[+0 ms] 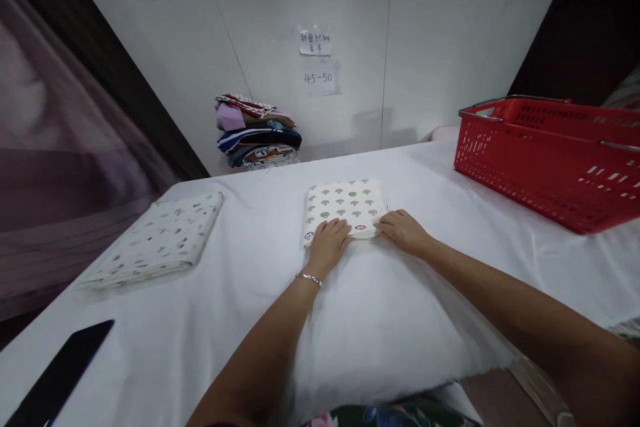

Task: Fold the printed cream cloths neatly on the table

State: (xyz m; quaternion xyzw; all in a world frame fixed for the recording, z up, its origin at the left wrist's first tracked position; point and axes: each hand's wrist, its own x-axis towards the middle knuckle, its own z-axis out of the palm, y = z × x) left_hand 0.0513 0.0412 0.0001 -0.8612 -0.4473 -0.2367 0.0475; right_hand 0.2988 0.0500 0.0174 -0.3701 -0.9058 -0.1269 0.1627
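A folded white cloth (345,203) printed with grey, green and red mushroom shapes lies in the middle of the white-covered table. Flat across its near left edge rests my left hand (329,240), fingers stretched out and a silver bracelet at the wrist. At the cloth's near right corner is my right hand (403,230), its fingers together on the edge, thumb side toward the cloth. To the left lies a second folded cloth (160,237), white with small scattered prints, apart from both hands.
On the right stands a red plastic basket (545,167) with metal handles. A stack of folded fabrics (257,133) rises beyond the table's far edge, by the wall. A dark flat object (65,373) lies at the near left. Two paper notes (320,77) hang on the wall.
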